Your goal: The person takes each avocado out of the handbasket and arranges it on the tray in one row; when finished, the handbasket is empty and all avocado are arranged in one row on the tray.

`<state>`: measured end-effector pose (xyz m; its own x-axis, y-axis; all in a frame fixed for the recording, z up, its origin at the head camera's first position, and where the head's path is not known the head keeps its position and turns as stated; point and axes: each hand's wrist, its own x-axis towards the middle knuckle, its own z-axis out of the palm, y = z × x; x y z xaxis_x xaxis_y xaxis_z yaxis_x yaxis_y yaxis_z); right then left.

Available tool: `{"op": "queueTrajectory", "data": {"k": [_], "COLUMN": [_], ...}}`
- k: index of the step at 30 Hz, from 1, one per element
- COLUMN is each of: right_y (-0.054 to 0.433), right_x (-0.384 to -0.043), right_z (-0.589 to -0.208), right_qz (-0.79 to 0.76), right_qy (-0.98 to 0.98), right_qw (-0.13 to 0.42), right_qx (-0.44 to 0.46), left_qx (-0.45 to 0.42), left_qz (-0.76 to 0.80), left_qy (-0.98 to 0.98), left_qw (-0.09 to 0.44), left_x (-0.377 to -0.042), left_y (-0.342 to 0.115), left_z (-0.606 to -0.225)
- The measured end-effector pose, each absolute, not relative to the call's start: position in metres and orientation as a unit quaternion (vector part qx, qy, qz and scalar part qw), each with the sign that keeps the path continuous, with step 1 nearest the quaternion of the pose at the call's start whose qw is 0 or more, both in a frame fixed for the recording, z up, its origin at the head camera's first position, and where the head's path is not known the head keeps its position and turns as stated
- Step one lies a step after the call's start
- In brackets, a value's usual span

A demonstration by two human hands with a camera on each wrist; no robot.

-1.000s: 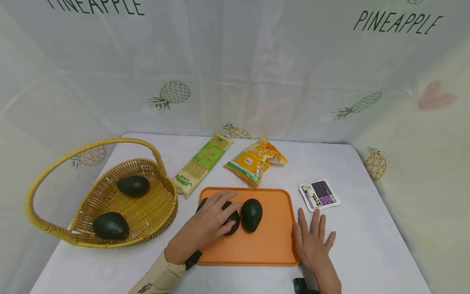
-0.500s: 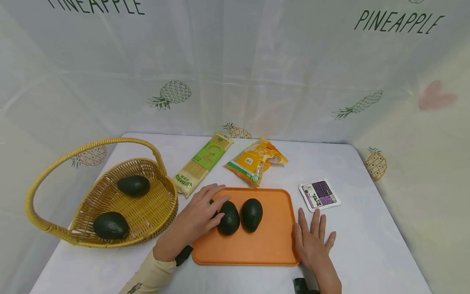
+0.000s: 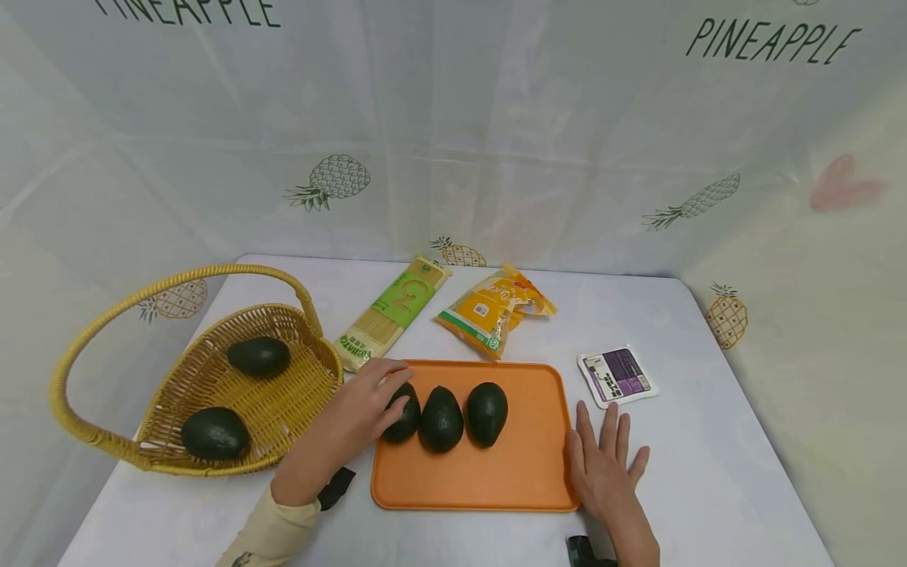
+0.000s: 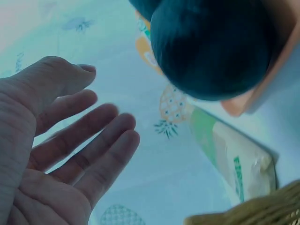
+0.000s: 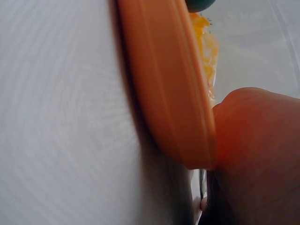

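Note:
Three dark green avocados stand in a row on an orange tray (image 3: 520,472): a left one (image 3: 402,424), a middle one (image 3: 442,420) and a right one (image 3: 486,415). My left hand (image 3: 347,417) hovers at the tray's left edge, partly covering the left avocado in the head view. From the left wrist, that hand (image 4: 65,145) shows loosely spread, bent fingers, apart from the nearest avocado (image 4: 211,51) and holding nothing. My right hand (image 3: 605,472) rests with straight fingers against the tray's right edge; the right wrist view has it close at the tray rim (image 5: 164,84).
Left of the tray stands a wicker basket (image 3: 301,402) with a tall handle, holding two more avocados (image 3: 258,357). Behind the tray lie a noodle packet (image 3: 397,311) and a yellow bag (image 3: 492,311). A white and purple sachet (image 3: 616,376) lies beyond my right hand.
My left hand has drawn back leftward across the avocados, uncovering the middle one and then most of the left one. The avocados and my right hand stay put.

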<state>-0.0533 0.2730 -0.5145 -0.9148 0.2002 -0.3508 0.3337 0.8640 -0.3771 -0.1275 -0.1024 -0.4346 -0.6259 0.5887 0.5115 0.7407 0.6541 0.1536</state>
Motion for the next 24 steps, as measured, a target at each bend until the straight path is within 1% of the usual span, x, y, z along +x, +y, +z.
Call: {"op": "queueTrajectory", "data": {"k": [2, 5, 12, 24], "right_y": [0.273, 0.273, 0.274, 0.273], "right_x": [-0.053, -0.053, -0.053, -0.053], "right_z": [-0.514, -0.515, -0.515, -0.513], "right_qz": [-0.219, -0.219, -0.216, -0.216], "right_qy": [0.954, 0.954, 0.954, 0.953], "right_qw": [0.152, 0.149, 0.155, 0.159], "right_qx": [0.140, 0.139, 0.140, 0.140], "left_qx": [-0.377, -0.370, -0.347, -0.281], "left_qz": [-0.172, -0.173, -0.198, -0.201], "left_qy": [-0.880, -0.880, -0.888, -0.904], "left_qw": [0.232, 0.242, 0.228, 0.250], "left_x": [-0.128, -0.129, -0.125, -0.116], "left_y": [-0.105, -0.111, -0.125, -0.151], "left_z": [-0.433, -0.430, -0.427, -0.428]}}
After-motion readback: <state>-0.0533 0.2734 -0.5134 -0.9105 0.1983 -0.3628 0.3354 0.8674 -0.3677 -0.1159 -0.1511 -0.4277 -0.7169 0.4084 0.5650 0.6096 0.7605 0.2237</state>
